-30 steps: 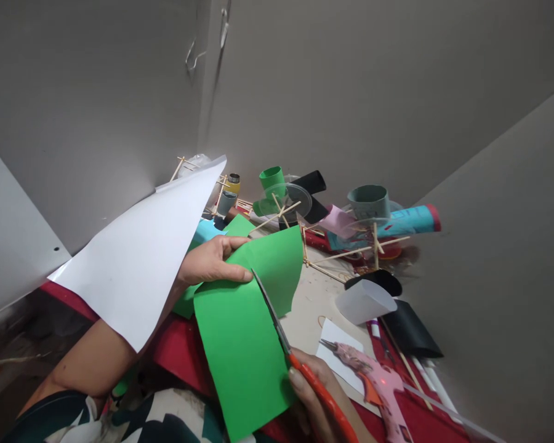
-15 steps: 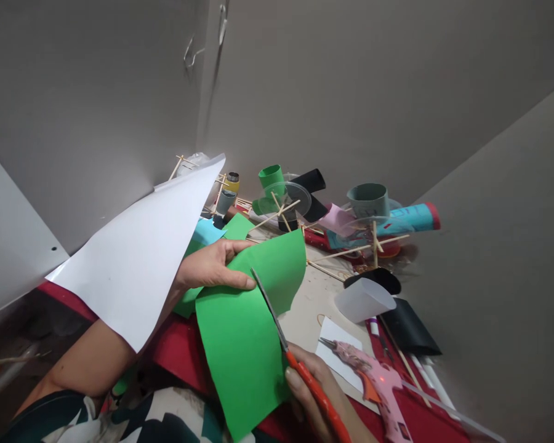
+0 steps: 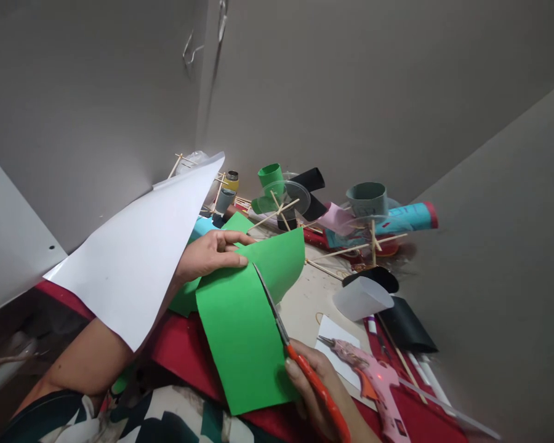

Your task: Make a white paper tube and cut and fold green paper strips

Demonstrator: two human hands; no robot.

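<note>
My left hand [image 3: 216,253] pinches the top edge of a green sheet of paper [image 3: 240,332], thumb on the near face and fingers behind it. In my right hand [image 3: 311,375] is a pair of scissors [image 3: 300,363] with orange handles. The blades lie along a long cut in the green paper, their tip close to my left thumb. Left of the cut the paper hangs down as a wide strip; the other part curves away to the right. A large white sheet [image 3: 133,246] rests over my left forearm.
A pink glue gun [image 3: 373,369] lies on white paper at the right. Behind are stick frames [image 3: 281,209], a green paper tube [image 3: 271,178], a grey ring [image 3: 367,200], a blue roll [image 3: 410,216] and black paper rolls [image 3: 409,323]. A red cloth [image 3: 184,351] covers the table's front edge.
My left thumb has shifted slightly up and left along the green paper. The hanging strip's lower edge has swung up a little. The scissors have stayed nearly in place.
</note>
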